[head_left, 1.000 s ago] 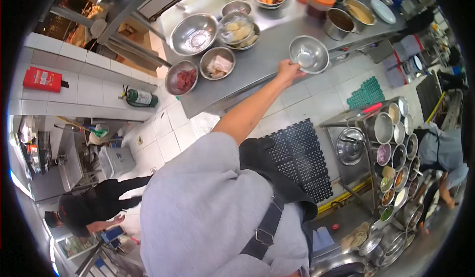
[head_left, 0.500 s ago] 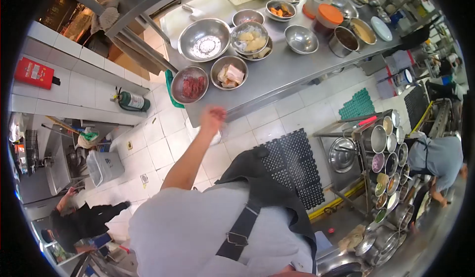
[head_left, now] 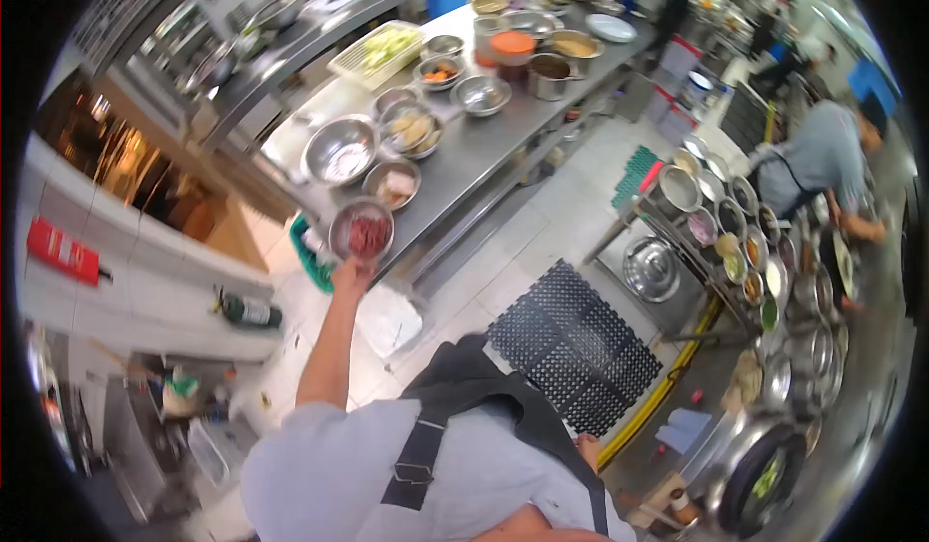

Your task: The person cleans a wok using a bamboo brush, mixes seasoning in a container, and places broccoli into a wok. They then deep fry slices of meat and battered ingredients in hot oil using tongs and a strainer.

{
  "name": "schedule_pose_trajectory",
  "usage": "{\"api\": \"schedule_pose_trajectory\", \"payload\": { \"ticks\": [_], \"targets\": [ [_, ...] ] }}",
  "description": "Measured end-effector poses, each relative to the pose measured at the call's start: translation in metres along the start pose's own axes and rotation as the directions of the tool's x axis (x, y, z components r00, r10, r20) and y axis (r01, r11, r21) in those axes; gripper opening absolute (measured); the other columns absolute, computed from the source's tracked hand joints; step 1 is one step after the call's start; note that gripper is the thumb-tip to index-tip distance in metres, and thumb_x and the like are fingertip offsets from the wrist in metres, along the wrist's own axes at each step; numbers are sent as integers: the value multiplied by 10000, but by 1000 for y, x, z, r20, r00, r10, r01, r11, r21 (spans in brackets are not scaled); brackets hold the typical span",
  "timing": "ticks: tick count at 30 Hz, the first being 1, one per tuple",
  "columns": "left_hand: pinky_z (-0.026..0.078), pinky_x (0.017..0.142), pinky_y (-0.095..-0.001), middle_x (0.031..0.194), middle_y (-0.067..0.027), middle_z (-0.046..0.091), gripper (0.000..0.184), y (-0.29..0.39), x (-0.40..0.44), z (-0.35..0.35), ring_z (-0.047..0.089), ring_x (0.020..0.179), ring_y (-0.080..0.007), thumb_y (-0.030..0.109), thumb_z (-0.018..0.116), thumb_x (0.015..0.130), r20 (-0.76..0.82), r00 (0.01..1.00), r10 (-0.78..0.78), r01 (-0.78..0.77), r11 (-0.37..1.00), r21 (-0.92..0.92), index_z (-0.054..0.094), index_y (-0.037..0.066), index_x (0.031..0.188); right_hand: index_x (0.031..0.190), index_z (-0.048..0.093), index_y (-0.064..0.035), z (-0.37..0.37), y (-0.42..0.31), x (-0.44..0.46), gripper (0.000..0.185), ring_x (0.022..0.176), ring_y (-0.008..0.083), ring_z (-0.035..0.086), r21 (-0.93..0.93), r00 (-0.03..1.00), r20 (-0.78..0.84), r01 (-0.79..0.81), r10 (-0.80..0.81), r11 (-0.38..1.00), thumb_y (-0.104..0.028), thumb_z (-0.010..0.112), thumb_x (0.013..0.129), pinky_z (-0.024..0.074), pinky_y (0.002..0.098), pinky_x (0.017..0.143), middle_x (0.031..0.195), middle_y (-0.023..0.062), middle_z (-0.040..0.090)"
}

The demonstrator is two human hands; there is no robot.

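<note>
At the near end of the steel counter, my left hand (head_left: 352, 274) is closed on the near rim of a metal bowl (head_left: 337, 225) holding red raw meat (head_left: 369, 236). Close behind it is a bowl of pale pink meat pieces (head_left: 395, 187). A larger shiny bowl (head_left: 339, 151) stands to the left, and a bowl of yellowish pieces (head_left: 411, 132) farther back. My right hand (head_left: 587, 448) hangs low beside my dark apron; its fingers are mostly hidden and small.
A green basket (head_left: 312, 261) and a white bin (head_left: 389, 319) are by the counter's end. Black mats (head_left: 571, 348) cover some floor. At right, a rack (head_left: 677, 189) holds several ingredient pots; a co-worker (head_left: 818, 160) stands behind it. A dark wok (head_left: 740, 484) is lower right.
My left hand has gone from below the counter edge to the rim of the raw meat bowl. The view has swung, and my right hand has come into sight.
</note>
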State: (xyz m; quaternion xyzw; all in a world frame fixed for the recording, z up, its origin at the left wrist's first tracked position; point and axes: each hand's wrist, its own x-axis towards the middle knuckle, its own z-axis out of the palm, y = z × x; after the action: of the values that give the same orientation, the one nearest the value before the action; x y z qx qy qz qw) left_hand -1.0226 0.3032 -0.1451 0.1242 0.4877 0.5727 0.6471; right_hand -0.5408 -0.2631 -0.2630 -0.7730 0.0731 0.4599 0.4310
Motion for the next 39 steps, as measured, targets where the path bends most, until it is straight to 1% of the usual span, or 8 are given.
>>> {"api": "schedule_pose_trajectory", "payload": {
  "ticks": [5, 10, 18, 21, 25, 32, 35, 39],
  "targets": [
    [563, 752, -470, 802, -131, 628, 79, -65, -26, 18, 657, 780, -263, -24, 585, 756, 285, 864, -414, 344, 901, 265, 567, 2, 828, 969, 588, 52, 26, 43, -69, 195, 495, 252, 632, -21, 994, -105, 1, -3, 1000, -118, 529, 895, 527, 376, 402, 729, 154, 621],
    [590, 545, -350, 775, -113, 661, 156, -113, -95, 111, 681, 629, -219, -37, 584, 788, 368, 592, -717, 153, 549, 822, 612, -23, 941, 770, 605, 13, 95, 148, -149, 199, 453, 239, 609, 357, 936, -248, -150, 249, 922, -95, 478, 878, 477, 363, 351, 612, 145, 594],
    [585, 472, -297, 757, -130, 654, 143, -165, -123, 110, 680, 576, -219, -33, 582, 794, 356, 324, -877, -153, 323, 934, 585, -58, 934, 705, 669, -15, 218, 250, -298, 175, 638, 254, 693, -6, 899, -383, -232, 212, 973, -153, 607, 793, 560, 412, 572, 700, 144, 681],
    [581, 479, -293, 803, -142, 660, 164, -182, -146, 102, 673, 584, -228, -16, 583, 807, 339, 221, -915, -190, 300, 935, 573, -48, 968, 772, 735, -26, 246, 356, -312, 352, 606, 256, 676, -576, 952, -302, -149, -39, 804, -340, 593, 845, 548, 407, 591, 719, 159, 702],
    [569, 510, -279, 868, -144, 674, 211, -190, -194, 105, 671, 612, -218, -2, 575, 822, 297, 129, -946, -271, 254, 929, 579, -46, 1028, 961, 696, -6, 261, 330, -376, 222, 577, 236, 680, 480, 736, -403, -337, 544, 810, -175, 625, 836, 580, 378, 505, 766, 144, 705],
    [547, 545, -275, 898, -137, 672, 198, -197, -320, 75, 670, 686, -202, 7, 567, 856, 261, 40, -965, -409, 223, 885, 579, -38, 1049, 898, 692, -39, 149, 426, -495, 163, 603, 283, 700, 612, 463, -659, -128, 592, 781, -180, 621, 855, 577, 382, 538, 752, 164, 706],
    [544, 578, -282, 877, -129, 666, 194, -218, -363, 38, 657, 679, -195, 12, 567, 871, 227, 5, -974, -444, 201, 873, 576, -35, 1058, 977, 677, -13, 54, 524, -553, 207, 769, 343, 685, 271, -132, -962, -302, 241, 914, -159, 623, 840, 535, 450, 726, 821, 206, 687],
    [556, 633, -316, 952, -106, 662, 225, -214, -462, -20, 653, 773, -194, 45, 597, 874, 177, 76, -981, -501, 116, 858, 582, -11, 1091, 1089, 633, -24, -100, 605, -647, 280, 944, 409, 632, 294, -281, -948, -592, 150, 750, -174, 593, 855, 513, 495, 819, 990, 235, 639]
  ]
}}
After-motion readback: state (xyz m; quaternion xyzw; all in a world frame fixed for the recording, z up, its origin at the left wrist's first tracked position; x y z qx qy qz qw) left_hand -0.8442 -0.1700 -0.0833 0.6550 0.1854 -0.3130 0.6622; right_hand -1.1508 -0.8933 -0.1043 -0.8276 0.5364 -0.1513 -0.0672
